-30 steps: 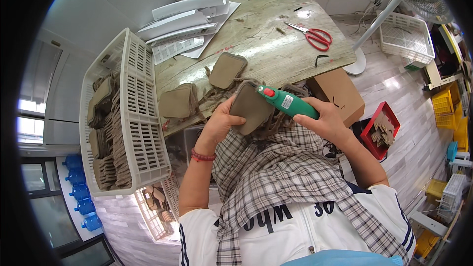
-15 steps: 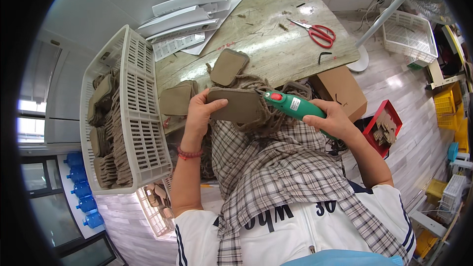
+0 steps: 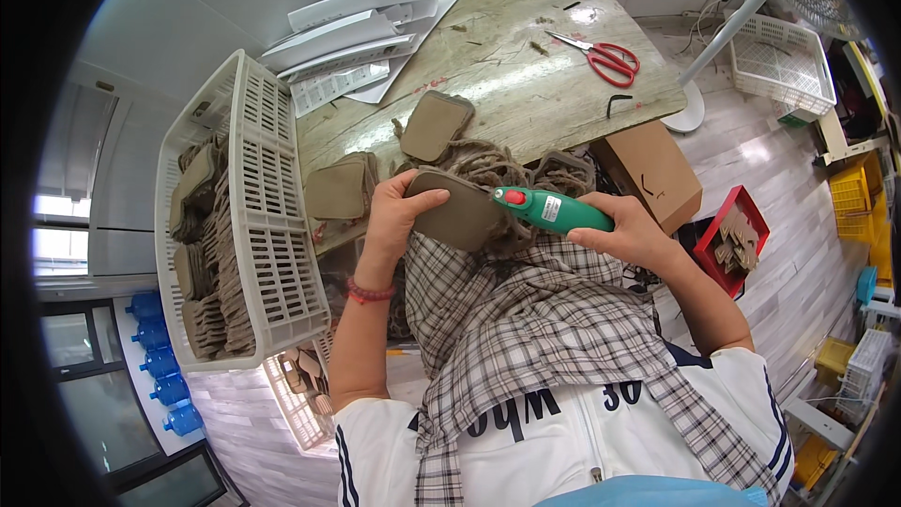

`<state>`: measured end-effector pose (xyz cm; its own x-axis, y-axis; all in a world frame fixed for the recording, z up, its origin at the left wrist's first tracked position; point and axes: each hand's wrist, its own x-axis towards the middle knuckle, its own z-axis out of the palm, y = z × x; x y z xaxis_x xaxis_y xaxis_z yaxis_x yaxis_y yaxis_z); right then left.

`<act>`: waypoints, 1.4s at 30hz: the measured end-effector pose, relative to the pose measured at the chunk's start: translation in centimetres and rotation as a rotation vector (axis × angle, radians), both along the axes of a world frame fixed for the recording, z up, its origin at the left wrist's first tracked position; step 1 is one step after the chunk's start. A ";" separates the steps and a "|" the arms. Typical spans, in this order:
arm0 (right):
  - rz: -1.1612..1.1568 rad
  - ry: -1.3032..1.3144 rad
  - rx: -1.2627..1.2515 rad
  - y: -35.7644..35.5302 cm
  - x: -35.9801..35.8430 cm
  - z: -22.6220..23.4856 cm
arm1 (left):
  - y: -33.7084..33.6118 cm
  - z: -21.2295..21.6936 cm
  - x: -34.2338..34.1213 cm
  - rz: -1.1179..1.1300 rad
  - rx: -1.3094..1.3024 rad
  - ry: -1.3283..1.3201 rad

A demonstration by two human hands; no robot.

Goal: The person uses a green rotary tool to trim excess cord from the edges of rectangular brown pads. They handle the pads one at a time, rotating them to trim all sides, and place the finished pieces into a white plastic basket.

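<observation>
Head view: left hand clamped on a brown moulded pulp piece, held above the lap at the near edge of the worktop. Right hand wrapped round a green handheld power tool, tip against the piece's right edge. More pulp pieces on the worktop, red scissors further back. White slotted basket at left, stacked with similar pieces.
</observation>
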<state>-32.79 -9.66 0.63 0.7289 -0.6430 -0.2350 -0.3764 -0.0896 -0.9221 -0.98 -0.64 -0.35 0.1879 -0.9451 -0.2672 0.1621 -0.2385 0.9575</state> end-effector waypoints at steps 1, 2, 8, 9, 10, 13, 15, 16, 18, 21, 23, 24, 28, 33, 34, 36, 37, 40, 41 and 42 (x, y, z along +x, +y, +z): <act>-0.002 0.001 0.011 0.1 0.1 0.1 | -0.1 0.0 -0.2 -0.012 0.011 -0.004; -0.001 0.005 0.005 0.1 0.2 0.2 | -0.1 -0.1 -0.3 -0.023 0.021 -0.009; 0.018 -0.064 -0.021 0.2 0.7 -0.2 | -0.3 0.2 -0.5 -0.159 0.093 -0.066; 0.018 -0.060 -0.012 0.2 0.8 0.1 | -0.4 0.4 -0.6 -0.178 0.109 -0.073; 0.018 -0.057 -0.002 0.3 0.9 0.3 | -0.5 0.7 -0.7 -0.201 0.124 -0.079; 0.041 -0.057 -0.038 0.1 1.2 0.3 | -0.8 1.6 -1.1 -0.271 0.172 -0.110; 0.046 -0.059 -0.033 0.0 1.5 0.5 | -1.1 1.8 -1.4 -0.318 0.207 -0.152; 0.049 -0.059 -0.031 -0.1 1.7 0.6 | -1.2 1.7 -1.5 -0.336 0.201 -0.158; 0.030 -0.081 -0.003 -0.2 2.3 0.0 | -1.6 1.0 -1.5 -0.374 0.190 -0.169; -0.059 -0.143 0.081 -0.3 2.8 -0.4 | -2.1 -0.9 -0.3 -0.287 0.172 -0.097; -0.172 -0.216 0.098 -0.6 3.1 -1.1 | -2.6 -1.0 1.7 0.027 0.141 0.029; -0.207 -0.243 0.099 -0.7 2.9 -1.6 | -2.4 -1.3 2.2 0.189 0.039 0.099; -0.300 -0.249 0.100 -0.8 2.5 -2.1 | -3.3 -3.6 2.5 0.529 -0.304 0.335; -0.313 -0.182 -0.021 0.5 3.4 -2.6 | -4.3 -4.8 -1.1 0.762 -0.357 0.627; -0.320 -0.187 -0.018 0.9 3.7 -2.5 | -4.4 -4.9 -1.7 0.792 -0.353 0.679; -0.327 -0.154 -0.091 1.4 3.9 -2.5 | -4.9 -5.0 -2.5 0.812 -0.371 0.755; -0.320 -0.136 -0.082 1.5 4.1 -2.1 | -5.0 -4.6 -2.9 0.812 -0.373 0.791; -0.318 -0.118 -0.090 1.6 4.3 -1.4 | -5.5 -3.3 -4.3 0.778 -0.373 0.846; -0.340 -0.143 -0.092 1.6 4.2 -1.4 | -5.5 -3.0 -4.3 0.694 -0.372 0.727; -0.362 -0.168 -0.094 1.5 4.0 -1.3 | -5.4 -2.7 -4.0 0.610 -0.370 0.609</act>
<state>-28.80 -8.15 -0.68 0.4746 -0.8781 -0.0603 -0.2438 -0.0654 -0.9676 -4.99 -6.08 -3.01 0.6059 -0.7739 -0.1844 0.6568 0.3558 0.6648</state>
